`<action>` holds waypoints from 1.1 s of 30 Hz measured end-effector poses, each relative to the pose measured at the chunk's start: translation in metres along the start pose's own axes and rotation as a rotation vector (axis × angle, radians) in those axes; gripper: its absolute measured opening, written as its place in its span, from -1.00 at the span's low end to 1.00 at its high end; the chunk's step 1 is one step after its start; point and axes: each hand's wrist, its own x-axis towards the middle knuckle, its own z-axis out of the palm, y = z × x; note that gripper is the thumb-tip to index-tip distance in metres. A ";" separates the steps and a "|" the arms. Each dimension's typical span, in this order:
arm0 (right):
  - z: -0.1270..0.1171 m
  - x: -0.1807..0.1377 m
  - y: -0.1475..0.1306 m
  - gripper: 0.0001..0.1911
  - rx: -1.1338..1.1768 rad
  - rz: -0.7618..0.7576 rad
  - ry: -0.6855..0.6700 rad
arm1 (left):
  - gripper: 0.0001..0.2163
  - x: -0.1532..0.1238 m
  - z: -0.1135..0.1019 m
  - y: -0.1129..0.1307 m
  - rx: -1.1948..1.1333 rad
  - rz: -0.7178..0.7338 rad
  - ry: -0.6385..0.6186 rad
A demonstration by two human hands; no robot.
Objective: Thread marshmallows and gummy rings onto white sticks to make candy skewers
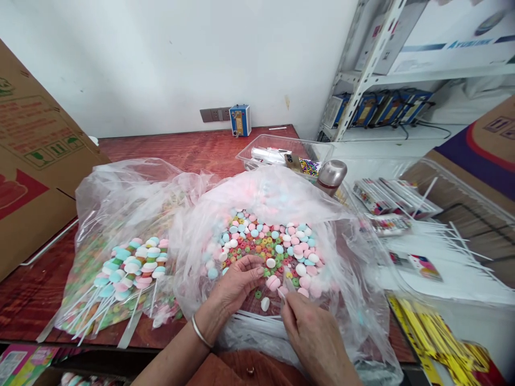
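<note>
My left hand [237, 284] reaches into an open clear plastic bag [346, 257] and its fingers curl over the loose candies [277, 244], pink, blue and white discs mixed with small coloured rings. A silver bracelet circles that wrist. My right hand [311, 332] pinches a thin white stick [285, 298] whose upper end carries pink candy pieces [273, 282], just right of the left fingertips. A single white candy [265, 304] lies between the two hands.
Finished candy sticks [129, 268] lie piled on another plastic bag at left. A cardboard box [32, 161] stands far left. Behind the bags are a clear tray [281, 147] and a metal flask [332, 177]. Loose white sticks [438, 230] and yellow packets [438, 338] lie at right.
</note>
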 end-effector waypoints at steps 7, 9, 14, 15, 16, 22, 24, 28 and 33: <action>0.016 -0.004 0.008 -0.58 0.280 -0.029 0.069 | -0.73 -0.005 0.011 -0.006 -0.130 -0.187 -0.114; 0.024 -0.003 0.009 -0.59 0.366 -0.002 0.082 | -0.73 -0.006 0.018 -0.013 -0.081 -0.185 -0.117; 0.032 0.003 0.006 -0.63 0.600 0.083 0.155 | -0.70 -0.005 0.028 -0.019 0.066 -0.112 -0.118; 0.030 0.005 0.007 -0.63 0.643 0.104 0.164 | -0.67 -0.003 0.028 -0.017 0.119 -0.079 -0.114; 0.029 0.006 0.008 -0.64 0.676 0.123 0.171 | -0.65 0.000 0.027 -0.014 0.200 -0.028 -0.100; 0.022 0.003 0.031 -0.60 0.692 0.229 0.208 | -0.86 0.019 0.020 0.005 1.166 0.584 0.062; 0.022 -0.001 0.039 -0.59 0.699 0.265 0.212 | -0.87 0.024 0.018 0.004 1.369 0.632 0.067; 0.022 -0.012 0.050 -0.60 0.761 0.328 0.208 | -0.91 0.026 0.014 -0.006 1.505 0.674 0.043; 0.029 -0.021 0.060 -0.59 0.809 0.369 0.228 | -0.89 0.022 0.020 -0.005 1.497 0.716 0.070</action>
